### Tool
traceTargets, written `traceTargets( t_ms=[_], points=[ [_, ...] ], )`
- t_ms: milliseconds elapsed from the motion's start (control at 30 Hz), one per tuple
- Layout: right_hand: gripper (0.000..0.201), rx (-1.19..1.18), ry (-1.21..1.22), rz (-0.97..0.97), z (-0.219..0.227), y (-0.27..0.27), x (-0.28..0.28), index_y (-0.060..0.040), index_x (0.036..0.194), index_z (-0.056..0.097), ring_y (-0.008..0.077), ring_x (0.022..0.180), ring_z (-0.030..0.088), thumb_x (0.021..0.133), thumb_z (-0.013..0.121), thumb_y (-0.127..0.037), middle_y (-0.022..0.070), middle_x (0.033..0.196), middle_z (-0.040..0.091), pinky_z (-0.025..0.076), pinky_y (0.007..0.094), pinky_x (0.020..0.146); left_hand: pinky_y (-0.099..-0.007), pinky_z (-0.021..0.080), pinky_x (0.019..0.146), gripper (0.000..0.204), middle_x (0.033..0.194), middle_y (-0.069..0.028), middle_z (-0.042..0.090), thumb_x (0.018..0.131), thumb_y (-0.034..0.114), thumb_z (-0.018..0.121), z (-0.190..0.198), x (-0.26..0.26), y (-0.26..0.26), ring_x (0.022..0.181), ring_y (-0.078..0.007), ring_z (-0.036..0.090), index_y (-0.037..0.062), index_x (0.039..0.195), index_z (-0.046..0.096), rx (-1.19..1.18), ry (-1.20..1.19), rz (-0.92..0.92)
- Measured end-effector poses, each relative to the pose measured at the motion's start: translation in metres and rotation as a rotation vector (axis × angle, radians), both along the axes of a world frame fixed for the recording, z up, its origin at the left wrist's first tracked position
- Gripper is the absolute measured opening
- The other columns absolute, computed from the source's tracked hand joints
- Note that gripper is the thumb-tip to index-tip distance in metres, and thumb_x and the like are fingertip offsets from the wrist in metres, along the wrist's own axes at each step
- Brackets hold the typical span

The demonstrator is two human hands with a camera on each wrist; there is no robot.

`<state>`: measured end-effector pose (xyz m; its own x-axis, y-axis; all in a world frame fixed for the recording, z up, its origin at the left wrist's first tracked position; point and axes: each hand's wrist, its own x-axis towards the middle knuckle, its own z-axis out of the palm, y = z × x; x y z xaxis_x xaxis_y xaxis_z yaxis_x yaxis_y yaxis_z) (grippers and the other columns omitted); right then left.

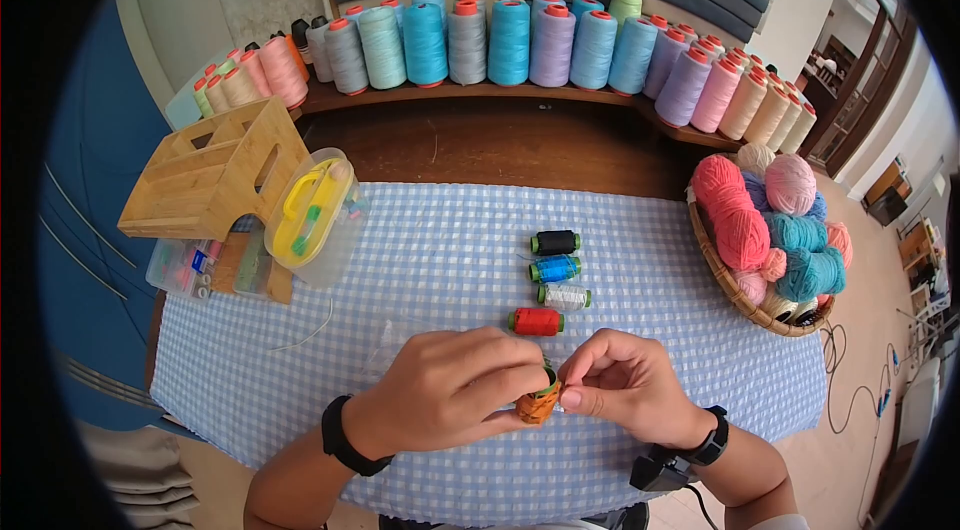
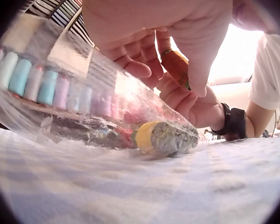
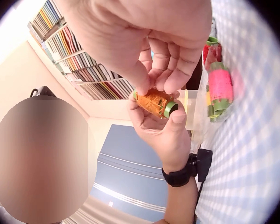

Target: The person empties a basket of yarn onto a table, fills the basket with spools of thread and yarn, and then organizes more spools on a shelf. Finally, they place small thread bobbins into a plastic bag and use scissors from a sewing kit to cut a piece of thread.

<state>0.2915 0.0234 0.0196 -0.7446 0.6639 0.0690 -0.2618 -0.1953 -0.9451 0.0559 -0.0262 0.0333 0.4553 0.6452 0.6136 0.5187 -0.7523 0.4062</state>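
My left hand point(image 1: 450, 385) holds a small spool of orange thread point(image 1: 538, 404) with green ends, tilted between thumb and fingers above the cloth. Close against the spool's side is my right hand point(image 1: 635, 385), its thumb and fingertips pinched together at the orange thread; the strand itself is too fine to make out. Beneath the left hand lies a clear plastic bag point(image 2: 51, 123) with a yellow spool point(image 2: 147, 136) in it. A pink spool point(image 3: 221, 86) shows beside the hands in the right wrist view. Beyond them, red point(image 1: 537, 322), white point(image 1: 565, 297), blue point(image 1: 555, 269) and black spools point(image 1: 555, 243) form a column.
A basket of yarn balls point(image 1: 735, 295) stands at the right of the checked tablecloth point(image 1: 450, 230). At the left are a wooden organizer point(image 1: 215, 175) and a yellow-lidded plastic box point(image 1: 310, 210). Large thread cones point(image 1: 508, 45) line the back shelf.
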Motion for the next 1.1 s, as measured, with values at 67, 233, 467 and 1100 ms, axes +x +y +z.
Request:
traceTargets(
  t_ms=[67, 233, 467, 1100],
  points=[
    [0.011, -0.038, -0.057, 0.024, 0.0004, 0.0009, 0.0008, -0.0006, 0.102, 0.063, 0.0086, 0.094, 0.065, 0.094, 0.070, 0.001, 0.0049, 0.101, 0.069, 0.056, 0.0247, 0.082, -0.0286, 0.056, 0.059, 0.047, 0.102, -0.0047, 0.068, 0.066, 0.025, 0.092, -0.0020, 0.0008, 0.0004, 0.078, -0.0194, 0.070, 0.0100, 0.100, 0.064, 0.033, -0.005, 0.000],
    [0.012, -0.118, -0.052, 0.061, 0.0002, 0.0024, -0.0005, -0.0012, 0.102, 0.063, 0.0084, 0.093, 0.065, 0.094, 0.071, -0.001, 0.0047, 0.101, 0.069, 0.055, 0.0241, 0.082, -0.0282, 0.056, 0.057, 0.045, 0.102, -0.0047, 0.068, 0.067, 0.024, 0.091, -0.0042, 0.0013, 0.0009, 0.077, -0.0192, 0.070, 0.0106, 0.098, 0.063, 0.062, -0.008, -0.003],
    [0.012, -0.116, -0.070, 0.083, -0.0036, 0.0017, -0.0024, -0.0020, 0.102, 0.063, 0.0091, 0.094, 0.066, 0.094, 0.071, 0.000, 0.0045, 0.101, 0.069, 0.055, 0.0242, 0.083, -0.0256, 0.056, 0.057, 0.030, 0.097, -0.0014, 0.066, 0.076, 0.023, 0.085, -0.0031, 0.0019, 0.0000, 0.077, -0.0145, 0.068, 0.0111, 0.091, 0.062, 0.056, -0.046, 0.005],
    [0.018, 0.559, -0.092, -0.202, -0.0001, 0.0012, -0.0069, -0.0013, 0.101, 0.071, 0.0193, 0.098, 0.069, 0.085, 0.079, 0.001, 0.0124, 0.113, 0.066, 0.059, 0.0296, 0.082, -0.0277, 0.058, 0.062, 0.049, 0.105, -0.0111, 0.071, 0.069, 0.031, 0.090, -0.0028, -0.0011, 0.0009, 0.079, -0.0200, 0.071, 0.0056, 0.099, 0.060, 0.019, -0.017, 0.040]
  ],
)
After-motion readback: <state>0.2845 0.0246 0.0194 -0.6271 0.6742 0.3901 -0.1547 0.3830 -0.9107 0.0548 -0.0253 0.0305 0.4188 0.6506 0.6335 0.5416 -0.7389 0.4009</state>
